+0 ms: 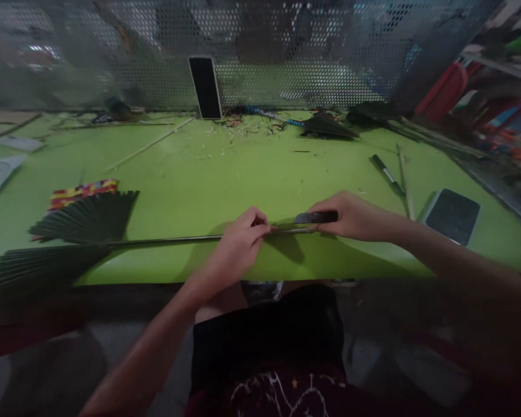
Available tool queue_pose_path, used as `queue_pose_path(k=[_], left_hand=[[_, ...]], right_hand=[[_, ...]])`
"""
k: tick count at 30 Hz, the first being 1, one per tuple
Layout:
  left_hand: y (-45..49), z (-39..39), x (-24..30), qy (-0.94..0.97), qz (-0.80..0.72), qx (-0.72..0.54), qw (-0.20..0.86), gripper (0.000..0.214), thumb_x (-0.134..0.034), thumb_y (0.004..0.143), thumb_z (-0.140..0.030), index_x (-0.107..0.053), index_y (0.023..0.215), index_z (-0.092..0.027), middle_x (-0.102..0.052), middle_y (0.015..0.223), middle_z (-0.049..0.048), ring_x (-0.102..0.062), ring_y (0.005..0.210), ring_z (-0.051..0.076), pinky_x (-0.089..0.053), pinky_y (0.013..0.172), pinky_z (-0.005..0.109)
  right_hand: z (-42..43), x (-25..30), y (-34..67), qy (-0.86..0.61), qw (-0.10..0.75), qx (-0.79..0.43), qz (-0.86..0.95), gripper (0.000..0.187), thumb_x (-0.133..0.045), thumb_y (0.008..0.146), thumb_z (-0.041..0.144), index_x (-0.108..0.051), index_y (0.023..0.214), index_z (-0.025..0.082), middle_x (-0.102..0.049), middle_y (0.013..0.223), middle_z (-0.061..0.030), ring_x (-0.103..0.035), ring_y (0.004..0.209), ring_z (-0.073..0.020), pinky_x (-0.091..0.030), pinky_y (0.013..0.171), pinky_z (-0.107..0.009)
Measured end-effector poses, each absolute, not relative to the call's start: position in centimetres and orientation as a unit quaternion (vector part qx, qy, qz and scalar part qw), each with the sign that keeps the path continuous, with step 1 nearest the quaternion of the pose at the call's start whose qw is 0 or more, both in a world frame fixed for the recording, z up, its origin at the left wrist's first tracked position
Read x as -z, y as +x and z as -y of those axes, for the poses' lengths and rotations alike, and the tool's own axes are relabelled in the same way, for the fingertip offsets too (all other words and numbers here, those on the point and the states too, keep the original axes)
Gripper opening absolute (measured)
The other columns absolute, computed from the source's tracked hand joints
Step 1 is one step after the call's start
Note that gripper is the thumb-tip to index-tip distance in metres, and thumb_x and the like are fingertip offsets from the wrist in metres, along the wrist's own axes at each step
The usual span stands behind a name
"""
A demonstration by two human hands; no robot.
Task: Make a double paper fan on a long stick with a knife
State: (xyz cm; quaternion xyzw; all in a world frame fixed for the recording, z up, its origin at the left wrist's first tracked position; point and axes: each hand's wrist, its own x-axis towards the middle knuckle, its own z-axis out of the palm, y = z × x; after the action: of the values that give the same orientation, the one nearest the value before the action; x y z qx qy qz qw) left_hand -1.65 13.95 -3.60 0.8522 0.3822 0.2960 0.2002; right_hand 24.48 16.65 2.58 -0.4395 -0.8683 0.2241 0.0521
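A long thin dark stick [169,239] lies across the near part of the green table [226,174], its left end joined to a dark fan of pleated strips [39,266]. My left hand [238,246] is closed, pinching the stick near its right end. My right hand [351,217] is closed round a small dark blade-like tool [315,218], held flat right over the stick's right tip. A second dark pleated fan [89,217] lies just behind the first one, on the left.
A phone [205,87] leans upright against the perforated metal screen at the back. A second phone [452,215] lies flat at the right. A pen [388,174], thin sticks [150,145], shavings, a colourful striped piece [83,193] and a dark folded fan [327,127] are spread over the table.
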Motion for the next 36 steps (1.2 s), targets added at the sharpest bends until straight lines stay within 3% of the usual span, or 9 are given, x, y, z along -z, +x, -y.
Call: queue_pose_path(k=[4, 13, 23, 31, 36], left_hand=[[-1.6, -14.0, 3.6, 0.854, -0.373, -0.302, 0.2, 0.023, -0.044, 0.096, -0.01, -0.067, 0.095, -0.011, -0.058, 0.102, 0.0089, -0.057, 0.094, 0.018, -0.05, 0.085, 0.033], [-1.8, -14.5, 3.7, 0.867, -0.359, -0.281, 0.203, 0.029, -0.04, 0.093, -0.007, -0.068, 0.096, -0.011, -0.059, 0.103, 0.0104, -0.056, 0.097, 0.019, -0.049, 0.088, 0.034], [-1.8, -14.7, 3.7, 0.869, -0.359, -0.279, 0.194, 0.032, -0.04, 0.089, -0.005, -0.071, 0.095, -0.012, -0.061, 0.102, 0.0097, -0.057, 0.098, 0.019, -0.05, 0.09, 0.035], [-1.7, -14.6, 3.8, 0.871, -0.359, -0.283, 0.181, 0.032, -0.042, 0.085, -0.001, -0.072, 0.09, -0.012, -0.061, 0.103, 0.0103, -0.057, 0.1, 0.021, -0.051, 0.091, 0.037], [-1.8, -14.7, 3.7, 0.867, -0.361, -0.279, 0.201, 0.024, -0.049, 0.088, -0.008, -0.073, 0.088, -0.013, -0.061, 0.105, 0.0103, -0.059, 0.1, 0.021, -0.051, 0.093, 0.038]], right_hand=[[-17.0, -2.8, 23.4, -0.437, -0.016, -0.185, 0.88, 0.025, -0.056, 0.09, 0.032, -0.066, 0.072, 0.018, -0.062, 0.064, 0.0, -0.052, 0.059, -0.0113, -0.029, 0.057, -0.025], [-17.1, -3.1, 23.2, -0.305, -0.104, -0.04, 0.946, 0.01, -0.052, 0.091, 0.018, -0.062, 0.087, 0.018, -0.067, 0.082, -0.0047, -0.057, 0.07, -0.0151, -0.033, 0.063, -0.026], [-15.6, -3.7, 21.6, -0.264, -0.14, 0.169, 0.939, 0.028, -0.037, 0.091, 0.003, -0.061, 0.085, 0.017, -0.064, 0.076, -0.0062, -0.052, 0.065, -0.0168, -0.024, 0.055, -0.032], [-17.1, -3.0, 21.8, -0.283, -0.124, 0.128, 0.942, 0.018, -0.042, 0.092, 0.01, -0.059, 0.09, 0.017, -0.064, 0.079, -0.0074, -0.053, 0.07, -0.0178, -0.024, 0.057, -0.031], [-18.0, -2.6, 22.0, -0.35, -0.054, -0.014, 0.935, 0.011, -0.048, 0.094, 0.026, -0.055, 0.094, 0.018, -0.064, 0.085, -0.0075, -0.053, 0.069, -0.0162, -0.032, 0.06, -0.027]])
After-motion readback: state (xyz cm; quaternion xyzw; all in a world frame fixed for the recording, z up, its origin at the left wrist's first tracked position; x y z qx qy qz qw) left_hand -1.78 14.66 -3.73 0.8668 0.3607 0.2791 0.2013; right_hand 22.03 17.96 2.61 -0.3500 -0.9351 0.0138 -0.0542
